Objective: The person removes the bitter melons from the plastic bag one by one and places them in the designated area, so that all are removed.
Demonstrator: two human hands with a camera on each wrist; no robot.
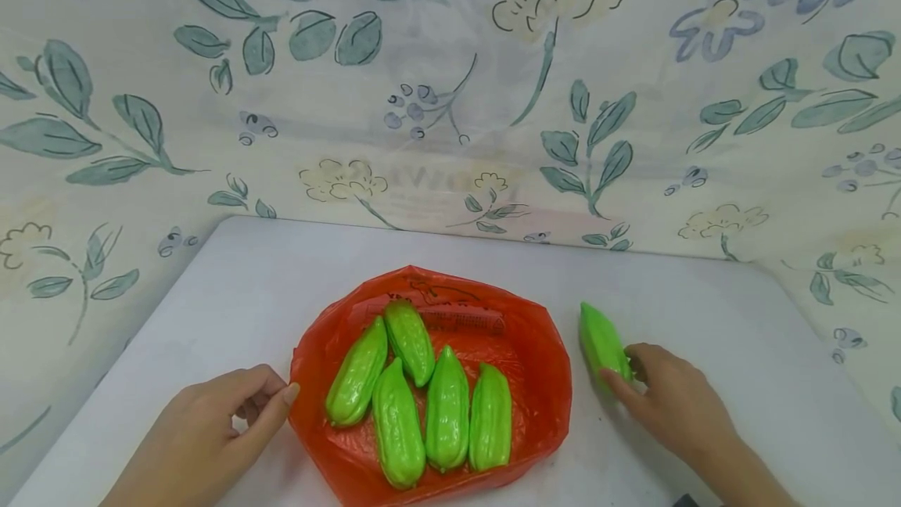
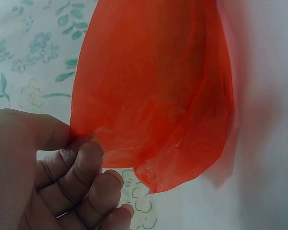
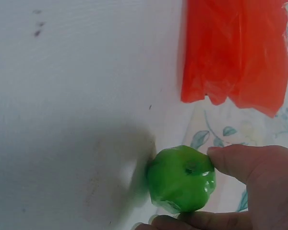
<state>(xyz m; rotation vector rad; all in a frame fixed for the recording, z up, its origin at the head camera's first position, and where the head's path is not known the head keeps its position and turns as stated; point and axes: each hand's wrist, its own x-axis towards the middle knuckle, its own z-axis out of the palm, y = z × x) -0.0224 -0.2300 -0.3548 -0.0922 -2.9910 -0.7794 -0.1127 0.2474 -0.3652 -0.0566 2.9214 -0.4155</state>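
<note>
Left of red bag (image 1: 545, 382): left grip (image 1: 211, 422) pinching rim (image 1: 299, 349)
Right of it: right grip (image 1: 669, 393) holding green gourd (image 1: 601, 339)

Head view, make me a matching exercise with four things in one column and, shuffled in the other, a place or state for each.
Column one
1. Left hand
2. Right hand
3. Red bag
4. Floral backdrop

Column two
A. Holds five green vegetables
B. Behind the white tabletop
C. Grips a lone green vegetable
D. Pinches the bag's rim

Pairs: 1-D, 2-C, 3-A, 4-B
</note>
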